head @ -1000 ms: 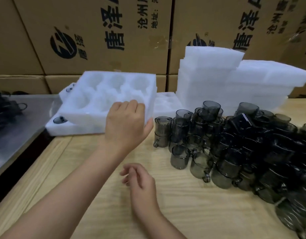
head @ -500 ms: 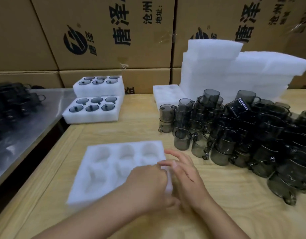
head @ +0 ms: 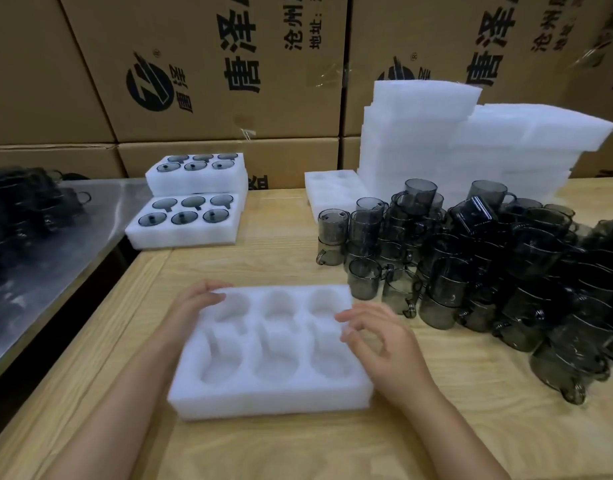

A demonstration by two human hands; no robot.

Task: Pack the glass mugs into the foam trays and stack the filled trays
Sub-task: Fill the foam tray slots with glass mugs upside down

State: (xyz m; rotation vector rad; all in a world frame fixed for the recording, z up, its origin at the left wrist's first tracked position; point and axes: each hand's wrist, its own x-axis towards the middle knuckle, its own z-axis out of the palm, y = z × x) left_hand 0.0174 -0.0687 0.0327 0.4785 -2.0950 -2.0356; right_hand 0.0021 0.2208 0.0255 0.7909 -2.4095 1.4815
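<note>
An empty white foam tray (head: 263, 400) with six round pockets lies flat on the wooden table right in front of me. My left hand (head: 194, 306) lies along its left side, with the fingers curled over the far left corner. My right hand (head: 377, 337) hovers at the tray's right edge with loosely bent fingers and holds nothing. A big pile of smoky grey glass mugs (head: 506, 265) stands to the right, several of them stacked. Two filled trays sit at the far left, the near one (head: 187, 233) low and the far one (head: 197, 178) higher.
A tall stack of empty foam trays (head: 436, 133) rises behind the mugs, with one more empty tray (head: 327, 192) beside it. Cardboard boxes (head: 211, 64) wall off the back. A metal table (head: 56, 271) on the left carries more dark mugs (head: 21, 202).
My left hand brought the empty tray from the far left down onto the table in front of me. Both hands then spread to its left and right sides.
</note>
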